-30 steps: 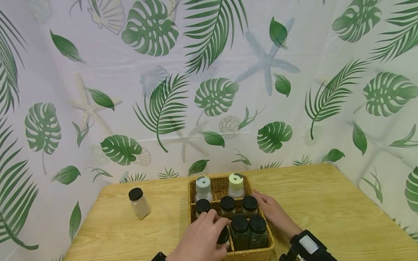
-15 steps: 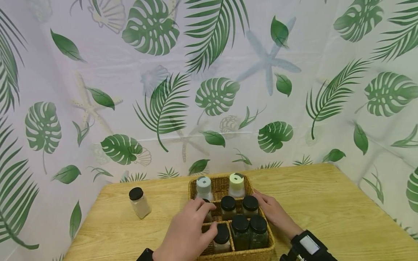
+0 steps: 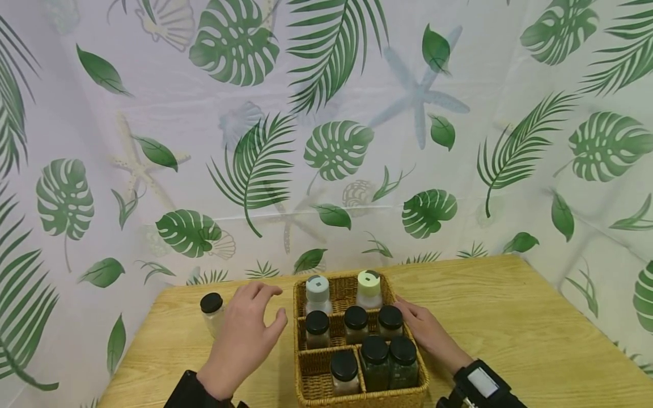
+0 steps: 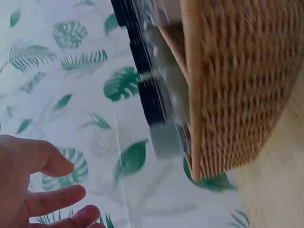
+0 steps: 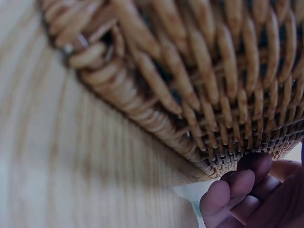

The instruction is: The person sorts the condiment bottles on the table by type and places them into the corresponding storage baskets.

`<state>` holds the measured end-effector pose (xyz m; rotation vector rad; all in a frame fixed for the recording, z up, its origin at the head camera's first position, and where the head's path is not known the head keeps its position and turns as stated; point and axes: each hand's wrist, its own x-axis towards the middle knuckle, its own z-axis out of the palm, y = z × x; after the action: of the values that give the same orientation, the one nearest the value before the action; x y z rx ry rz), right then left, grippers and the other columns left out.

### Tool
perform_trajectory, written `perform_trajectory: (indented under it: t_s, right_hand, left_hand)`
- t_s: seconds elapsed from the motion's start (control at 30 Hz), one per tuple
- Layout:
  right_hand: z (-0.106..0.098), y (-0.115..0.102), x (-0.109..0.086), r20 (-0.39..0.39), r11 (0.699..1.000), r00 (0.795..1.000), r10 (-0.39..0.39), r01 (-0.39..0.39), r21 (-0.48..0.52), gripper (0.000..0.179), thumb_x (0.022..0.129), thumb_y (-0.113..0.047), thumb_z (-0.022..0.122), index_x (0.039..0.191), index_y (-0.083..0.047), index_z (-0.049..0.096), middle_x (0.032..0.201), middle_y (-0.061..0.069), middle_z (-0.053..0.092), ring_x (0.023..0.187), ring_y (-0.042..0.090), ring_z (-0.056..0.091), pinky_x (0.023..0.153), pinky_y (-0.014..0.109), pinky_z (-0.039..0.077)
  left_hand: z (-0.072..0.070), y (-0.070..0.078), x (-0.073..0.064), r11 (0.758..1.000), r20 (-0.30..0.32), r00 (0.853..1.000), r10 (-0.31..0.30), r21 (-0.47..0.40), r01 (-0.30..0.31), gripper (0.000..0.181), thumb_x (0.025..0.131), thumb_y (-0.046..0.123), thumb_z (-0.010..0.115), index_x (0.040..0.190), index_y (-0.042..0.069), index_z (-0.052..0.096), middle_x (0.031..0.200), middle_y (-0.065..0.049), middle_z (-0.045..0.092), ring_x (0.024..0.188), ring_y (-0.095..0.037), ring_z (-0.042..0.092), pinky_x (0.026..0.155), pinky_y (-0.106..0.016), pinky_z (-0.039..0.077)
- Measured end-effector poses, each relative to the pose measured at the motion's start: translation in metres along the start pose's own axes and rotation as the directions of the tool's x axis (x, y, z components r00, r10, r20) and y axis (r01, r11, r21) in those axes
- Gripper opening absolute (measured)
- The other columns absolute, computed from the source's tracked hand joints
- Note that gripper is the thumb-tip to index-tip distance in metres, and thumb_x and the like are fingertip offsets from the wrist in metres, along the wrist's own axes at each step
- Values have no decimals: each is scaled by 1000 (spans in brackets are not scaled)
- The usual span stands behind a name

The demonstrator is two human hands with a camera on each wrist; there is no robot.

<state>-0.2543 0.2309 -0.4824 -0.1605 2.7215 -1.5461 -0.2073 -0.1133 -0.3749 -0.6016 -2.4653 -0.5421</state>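
Observation:
My left hand hovers over the table left of the basket, holding nothing, its thumb and fingers spread apart. Partly behind it stands a small clear jar with a black lid and pale contents. The wicker basket holds several black-lidded jars in its middle and front compartments. One such jar stands in the front left compartment. Two white bottles, one with a grey-blue cap and one with a yellow-green cap, occupy the rear compartment. Against the basket's right side rests my right hand, fingertips touching the weave in the right wrist view.
A light wooden table carries everything, with its surface extending right of the basket. Behind and beside it hangs a white cloth printed with green leaves, shells and starfish.
My left hand has let go of the front left jar and moved left, out of the basket, toward the jar on the table. My right hand has stayed at the basket's side.

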Motion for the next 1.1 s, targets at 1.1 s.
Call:
perform_trajectory:
  t_s: [1.1]
  right_hand:
    - [0, 1, 0, -5, 1000, 1000, 4, -4, 1, 59, 104, -41, 36, 140, 5, 42, 146, 24, 33, 131, 36, 27, 105, 58, 26]
  left_hand:
    - [21, -89, -1, 947, -37, 973, -229, 224, 232, 37, 80, 17, 67, 111, -2, 66, 109, -25, 59, 102, -41, 49, 73, -58, 44]
